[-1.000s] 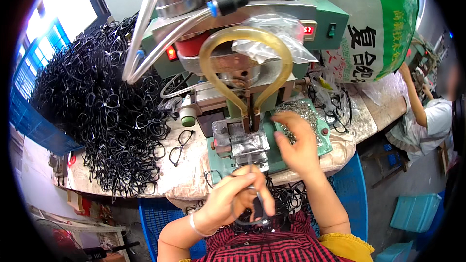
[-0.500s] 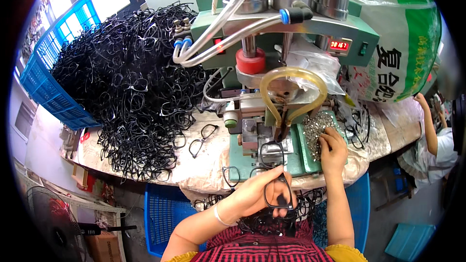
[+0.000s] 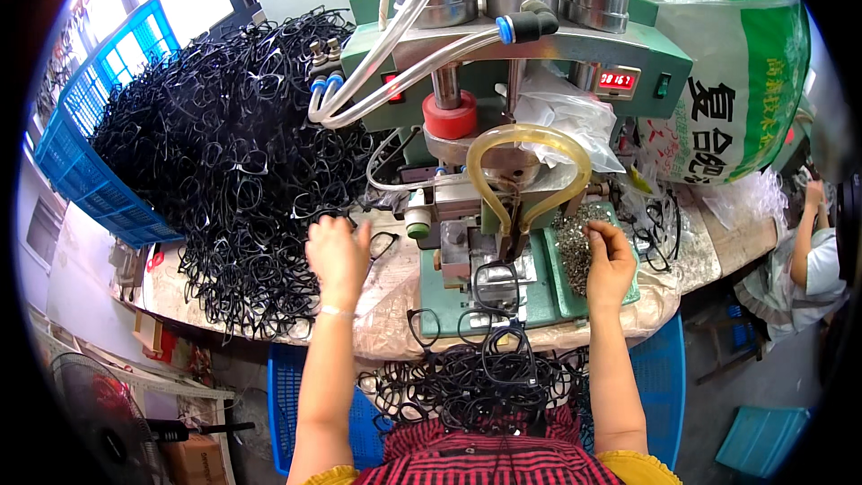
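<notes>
The left hand (image 3: pixel 338 254) curls its fingers onto a black eyeglass frame (image 3: pixel 366 235) lying flat, long axis left-to-right, at the pile's (image 3: pixel 215 162) edge on the counter (image 3: pixel 386 323), while the right hand (image 3: pixel 610 260) pinches in the small metal parts (image 3: pixel 575 238), grip contents unclear.

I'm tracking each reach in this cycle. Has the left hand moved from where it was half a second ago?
Yes. The left hand has left the spot below the green press and gone left, to the black frame pile.
</notes>
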Demonstrator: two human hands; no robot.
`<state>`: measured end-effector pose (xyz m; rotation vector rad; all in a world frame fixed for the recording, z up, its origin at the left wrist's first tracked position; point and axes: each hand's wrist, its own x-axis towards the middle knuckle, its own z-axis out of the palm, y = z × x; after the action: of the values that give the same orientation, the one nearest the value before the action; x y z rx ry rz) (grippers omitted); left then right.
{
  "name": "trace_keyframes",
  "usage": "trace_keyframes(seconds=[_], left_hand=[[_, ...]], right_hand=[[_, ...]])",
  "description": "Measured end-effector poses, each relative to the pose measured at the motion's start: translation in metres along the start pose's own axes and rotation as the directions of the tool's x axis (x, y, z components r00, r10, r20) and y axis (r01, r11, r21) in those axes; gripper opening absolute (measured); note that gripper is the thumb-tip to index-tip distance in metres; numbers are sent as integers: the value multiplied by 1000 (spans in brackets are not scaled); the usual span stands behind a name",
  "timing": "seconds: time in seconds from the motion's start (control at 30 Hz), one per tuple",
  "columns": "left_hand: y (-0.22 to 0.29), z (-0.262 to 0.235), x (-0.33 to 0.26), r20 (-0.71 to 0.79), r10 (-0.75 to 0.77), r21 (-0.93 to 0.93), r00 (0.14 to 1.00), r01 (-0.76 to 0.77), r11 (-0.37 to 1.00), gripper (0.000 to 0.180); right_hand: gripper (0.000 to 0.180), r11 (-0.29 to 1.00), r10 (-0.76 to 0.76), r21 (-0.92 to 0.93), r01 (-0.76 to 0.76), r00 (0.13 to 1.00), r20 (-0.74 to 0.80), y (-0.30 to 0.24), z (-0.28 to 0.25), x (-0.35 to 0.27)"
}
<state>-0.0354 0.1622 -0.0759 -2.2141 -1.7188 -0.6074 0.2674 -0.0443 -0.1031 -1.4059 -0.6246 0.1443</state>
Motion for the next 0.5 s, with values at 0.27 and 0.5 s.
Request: trace_keyframes(seconds=[0.27,0.5], left_hand=[[-5,92,-55,46,-1,-318,999,16,948,19],[4,44,-48,-99,-173,-573,980,85,815,19]], right_hand=[[11,726,-363,-622,294,932,17,-2,-70,-33],[16,798,-332,-466,382,924,188,-47,-54,-43]])
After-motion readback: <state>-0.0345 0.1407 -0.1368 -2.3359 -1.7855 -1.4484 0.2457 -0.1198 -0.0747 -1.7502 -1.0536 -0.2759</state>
